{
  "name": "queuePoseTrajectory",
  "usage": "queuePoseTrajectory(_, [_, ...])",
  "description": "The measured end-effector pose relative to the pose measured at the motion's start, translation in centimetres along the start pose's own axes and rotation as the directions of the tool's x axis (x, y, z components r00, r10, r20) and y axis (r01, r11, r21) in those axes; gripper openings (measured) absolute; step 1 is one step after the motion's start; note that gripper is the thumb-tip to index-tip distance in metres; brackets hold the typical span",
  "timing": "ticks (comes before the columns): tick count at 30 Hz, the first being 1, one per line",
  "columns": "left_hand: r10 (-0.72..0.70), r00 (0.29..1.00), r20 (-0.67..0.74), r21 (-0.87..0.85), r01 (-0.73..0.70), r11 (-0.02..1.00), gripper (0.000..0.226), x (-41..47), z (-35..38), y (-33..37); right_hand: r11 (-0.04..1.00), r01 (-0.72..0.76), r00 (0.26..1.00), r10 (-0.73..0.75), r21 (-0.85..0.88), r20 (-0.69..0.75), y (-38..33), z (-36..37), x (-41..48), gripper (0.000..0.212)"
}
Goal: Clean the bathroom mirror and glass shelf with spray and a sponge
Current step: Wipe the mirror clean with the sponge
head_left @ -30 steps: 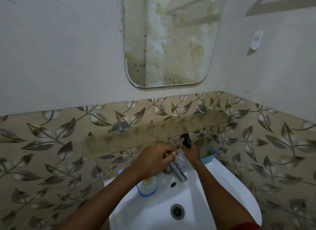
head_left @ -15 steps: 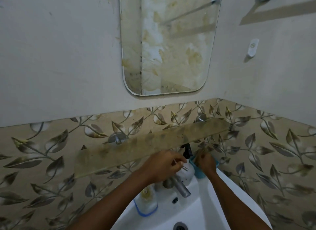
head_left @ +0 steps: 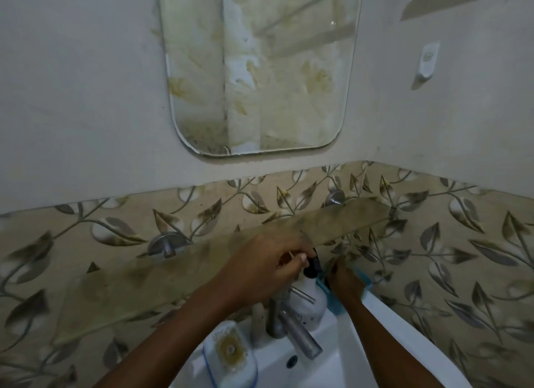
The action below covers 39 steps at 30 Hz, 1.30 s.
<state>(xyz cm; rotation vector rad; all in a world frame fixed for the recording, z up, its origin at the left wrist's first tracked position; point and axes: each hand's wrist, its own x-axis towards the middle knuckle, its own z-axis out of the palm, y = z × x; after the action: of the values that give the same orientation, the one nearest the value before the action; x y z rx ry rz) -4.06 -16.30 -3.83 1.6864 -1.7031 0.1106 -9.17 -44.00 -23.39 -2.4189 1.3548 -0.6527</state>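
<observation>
Left hand (head_left: 268, 269) curls round black head of spray bottle (head_left: 309, 301), 5 o'clock below glass shelf (head_left: 173, 278). Right hand (head_left: 345, 282) in blue tub (head_left: 335, 306), 3 o'clock of bottle; its grip we cannot tell. We should lift bottle outward, clearing shelf edge, then aim at mirror (head_left: 260, 70), 12 o'clock.

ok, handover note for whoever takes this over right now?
Left hand: fingers curled at the black head of the spray bottle, which stands on the sink behind the tap.
Right hand: reaching into the blue tub; fingers hidden, grip unclear.
Sponge: not visible.
Done: nothing that shows; mirror is stained, glass shelf is grimy.
Left: spray and wipe both.
</observation>
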Motion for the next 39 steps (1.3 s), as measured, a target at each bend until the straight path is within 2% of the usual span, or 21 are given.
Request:
queuePoseTrajectory(3, [-0.019,0.998,0.058,0.006,0.019,1.0,0.029,-0.4,1.0,0.0,0.992,-0.114,0.993,0.113,0.062,0.016,-0.4,-0.4,0.1,0.029])
queuePoseTrajectory(7, [-0.042,0.996,0.083,0.01,0.041,0.999,0.03,-0.3,1.5,-0.1,0.915,-0.25,0.966,0.257,0.316,0.02,-0.5,-0.7,1.2,0.031])
queuePoseTrajectory(11, [-0.049,0.994,0.1,0.031,0.046,0.998,0.025,-0.1,1.6,0.0,0.828,-0.256,0.941,0.331,0.499,-0.067,-0.9,-2.7,1.2,0.024])
queuePoseTrajectory(13, [-0.059,0.992,0.108,0.038,0.055,0.998,0.026,0.0,1.6,-0.1,0.748,-0.229,0.919,0.377,0.623,-0.114,-1.1,-3.8,1.2,0.02])
queuePoseTrajectory(14, [-0.062,0.992,0.107,0.043,0.058,0.997,0.026,0.0,1.7,0.0,0.65,-0.24,0.9,0.428,0.721,-0.086,-1.3,-4.6,1.2,0.019])
queuePoseTrajectory(17, [-0.073,0.993,0.097,0.078,0.066,0.995,0.025,0.1,1.8,0.0,0.198,-0.24,0.851,0.513,0.95,0.108,-1.7,-6.5,1.3,0.008])
queuePoseTrajectory(19, [-0.073,0.993,0.093,0.111,0.063,0.992,0.025,0.1,2.0,0.1,-0.033,-0.267,0.837,0.486,0.963,0.249,-1.5,-7.9,1.1,0.01])
queuePoseTrajectory(21, [-0.075,0.993,0.092,0.132,0.063,0.989,0.025,0.0,2.1,0.3,-0.243,-0.256,0.841,0.422,0.936,0.34,-0.8,-8.9,0.9,0.031])
queuePoseTrajectory(23, [-0.087,0.992,0.095,0.138,0.073,0.988,0.025,-0.1,2.1,0.5,-0.39,-0.228,0.85,0.367,0.892,0.377,-0.1,-10.0,0.6,0.039])
queuePoseTrajectory(25, [-0.106,0.989,0.099,0.141,0.091,0.986,0.025,-0.2,2.2,0.5,-0.436,-0.237,0.862,0.318,0.868,0.395,0.1,-11.7,0.2,0.027])
queuePoseTrajectory(27, [-0.135,0.985,0.105,0.137,0.12,0.983,0.025,-0.3,2.4,0.7,-0.426,-0.242,0.876,0.291,0.872,0.385,0.2,-13.9,-0.4,0.017])
queuePoseTrajectory(30, [-0.18,0.976,0.121,0.142,0.162,0.976,0.025,-0.4,2.4,1.3,-0.431,-0.241,0.89,0.259,0.87,0.374,0.0,-17.7,-2.0,0.027])
queuePoseTrajectory(33, [-0.231,0.961,0.15,0.111,0.216,0.97,0.026,-0.4,2.5,1.9,-0.428,-0.231,0.931,0.164,0.874,0.327,-0.8,-21.6,-4.8,0.039])
queuePoseTrajectory(36, [-0.299,0.946,0.127,-0.02,0.304,0.952,0.025,-0.2,2.3,3.1,-0.412,-0.246,0.961,0.018,0.878,0.277,-2.7,-25.2,-7.9,0.02])
queuePoseTrajectory(39, [-0.389,0.91,0.141,-0.203,0.412,0.888,0.025,-0.2,1.4,5.8,-0.382,-0.248,0.969,-0.09,0.89,0.231,-4.6,-27.1,-9.9,0.047])
